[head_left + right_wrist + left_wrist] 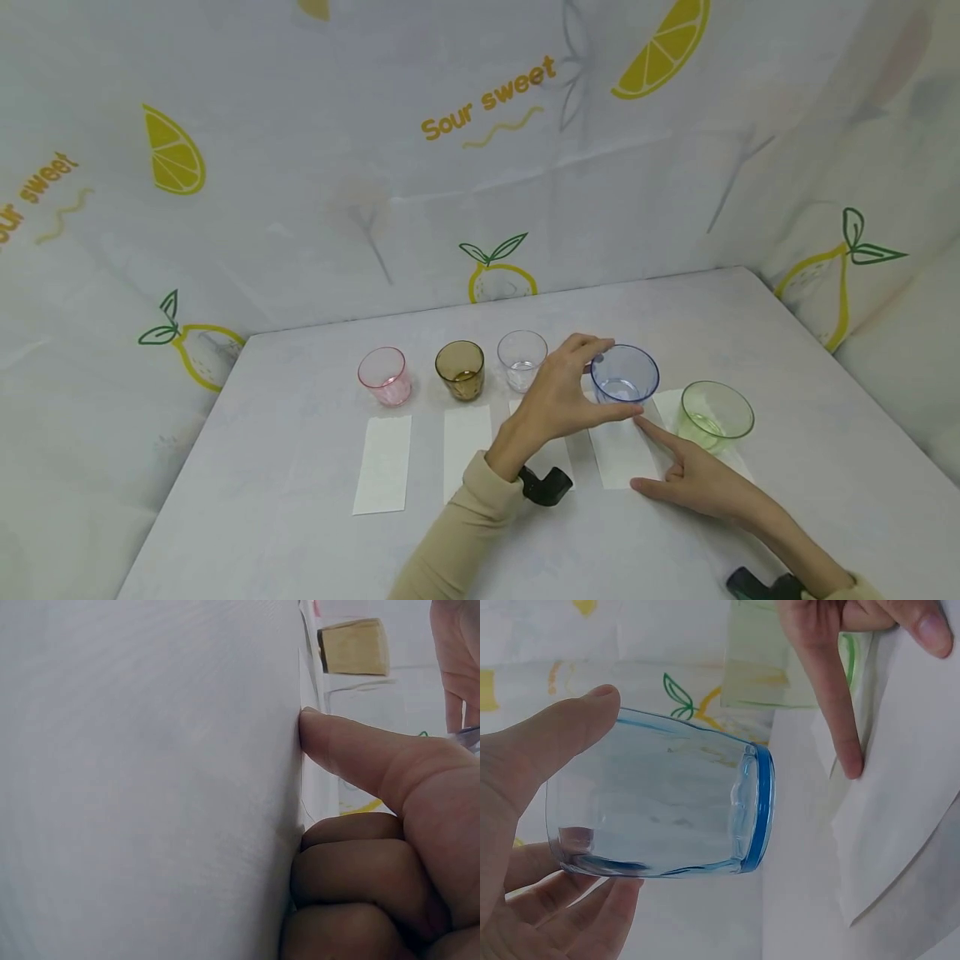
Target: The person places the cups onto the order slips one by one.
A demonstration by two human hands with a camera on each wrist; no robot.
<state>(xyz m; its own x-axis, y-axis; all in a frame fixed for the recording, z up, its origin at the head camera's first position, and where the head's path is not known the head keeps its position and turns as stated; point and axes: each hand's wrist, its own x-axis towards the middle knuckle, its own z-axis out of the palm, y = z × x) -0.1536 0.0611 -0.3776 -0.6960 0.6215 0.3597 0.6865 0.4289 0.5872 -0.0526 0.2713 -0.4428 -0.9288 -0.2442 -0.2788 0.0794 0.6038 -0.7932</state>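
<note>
My left hand [555,392] grips a clear blue glass [625,385] near its rim, thumb on the near side and fingers on the far side. In the left wrist view the blue glass [667,795] is held above the white tabletop, its thick base pointing down toward the table. Below it lies a white paper strip [621,457]. My right hand [697,479] rests at this strip's right side, index finger and thumb stretched out and spread, their tips on its edge; the other fingers are folded under. A green glass [716,417] stands just behind the right hand, over another strip.
A pink glass [385,379], a brown glass [460,372] and a colourless glass [522,360] stand in a row at the back left. In front of them lie more paper strips [382,467], one partly behind the left forearm. A lemon-printed cloth [300,208] hangs behind the table.
</note>
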